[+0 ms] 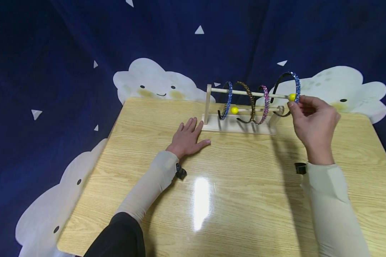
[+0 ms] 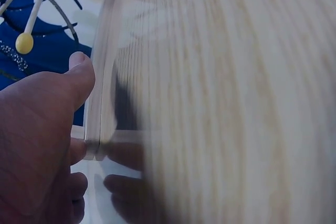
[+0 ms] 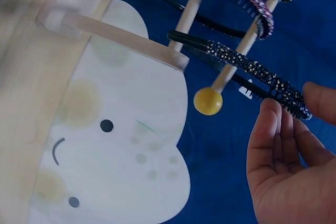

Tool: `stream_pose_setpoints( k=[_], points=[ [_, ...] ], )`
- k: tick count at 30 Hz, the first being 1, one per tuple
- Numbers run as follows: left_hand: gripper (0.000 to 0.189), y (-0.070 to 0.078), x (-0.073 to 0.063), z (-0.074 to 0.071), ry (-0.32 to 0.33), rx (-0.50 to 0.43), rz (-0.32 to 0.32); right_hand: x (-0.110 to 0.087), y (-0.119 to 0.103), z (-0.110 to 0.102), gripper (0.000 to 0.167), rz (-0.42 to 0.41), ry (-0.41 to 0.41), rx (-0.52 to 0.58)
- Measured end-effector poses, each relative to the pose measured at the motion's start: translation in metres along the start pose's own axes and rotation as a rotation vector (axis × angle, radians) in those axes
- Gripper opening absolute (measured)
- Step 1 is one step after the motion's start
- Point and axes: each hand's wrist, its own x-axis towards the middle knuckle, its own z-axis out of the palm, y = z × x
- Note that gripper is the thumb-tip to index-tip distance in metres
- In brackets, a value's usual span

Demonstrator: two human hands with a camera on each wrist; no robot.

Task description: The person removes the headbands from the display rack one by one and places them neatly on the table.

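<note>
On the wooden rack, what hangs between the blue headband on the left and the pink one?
One brown beaded headband hangs between the blue beaded headband and the pink beaded headband, clearest in the head view.

Rack (image 1: pixel 238 125) stands on desk (image 1: pixel 244 185), far edge, just beyond left-hand fingers (image 1: pixel 193 125), which lie flat beside rack base. Four headbands hang along rack's upper rod (image 1: pixel 247 93). Outermost headband (image 1: pixel 292 85) at rod tip, between right-hand fingers (image 1: pixel 297 103). Remaining three headbands left of those fingers.
</note>
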Motion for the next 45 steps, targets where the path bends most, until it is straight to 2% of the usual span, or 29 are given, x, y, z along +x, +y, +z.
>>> stream_pose_setpoints(
  k=[18,27,34,41,45],
  points=[
    [0.089,0.0,0.0,0.0,-0.003,0.0,0.0,0.002,-0.014,-0.017,0.033,-0.024,0.057,0.061],
    [0.09,0.001,-0.001,0.002,0.003,-0.005,0.006,0.005,-0.02,-0.02,0.032,-0.062,0.095,0.069],
    [0.09,0.002,-0.001,0.002,0.004,-0.001,0.006,0.004,-0.025,-0.027,0.029,-0.055,0.103,0.079],
    [0.091,0.002,-0.001,0.003,0.008,-0.001,0.011,-0.006,-0.03,-0.035,0.026,-0.171,0.102,0.056],
    [0.091,0.002,-0.001,0.003,0.015,-0.003,0.013,-0.013,-0.031,-0.039,0.023,-0.302,0.099,0.036]
  ],
)
